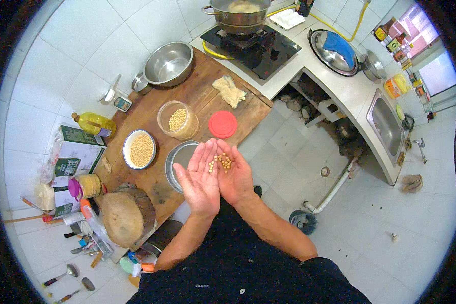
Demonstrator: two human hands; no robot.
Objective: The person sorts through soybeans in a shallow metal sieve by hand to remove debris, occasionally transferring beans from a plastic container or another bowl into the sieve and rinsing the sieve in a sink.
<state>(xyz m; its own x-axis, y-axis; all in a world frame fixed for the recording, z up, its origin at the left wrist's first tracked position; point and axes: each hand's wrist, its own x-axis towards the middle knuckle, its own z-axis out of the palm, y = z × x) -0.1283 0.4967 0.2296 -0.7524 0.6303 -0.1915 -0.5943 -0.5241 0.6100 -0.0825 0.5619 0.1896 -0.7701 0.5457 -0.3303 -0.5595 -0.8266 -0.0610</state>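
My left hand (202, 185) and my right hand (235, 178) are side by side, palms up, forming a shallow cup. A small heap of soybeans (224, 163) rests across them, mostly on the right hand's fingers, with a few at the left hand's edge. Partly hidden behind my left fingers is a metal basin (171, 168). Beyond it stands an uncapped clear plastic jar (192, 131) with soybeans inside. A blue-rimmed white bowl (154, 149) full of soybeans sits to the left. The red round lid (223, 124) lies flat just past my fingertips.
A wooden table (201, 95) carries a crumpled cloth (229, 91), a large steel basin (169, 64), a kitchen scale (122, 103), an oil bottle (95, 124) and a round wooden chopping block (122, 220). At the back, a steaming pot (239, 21) stands on the stove (275, 49). A sink (387, 121) is at right.
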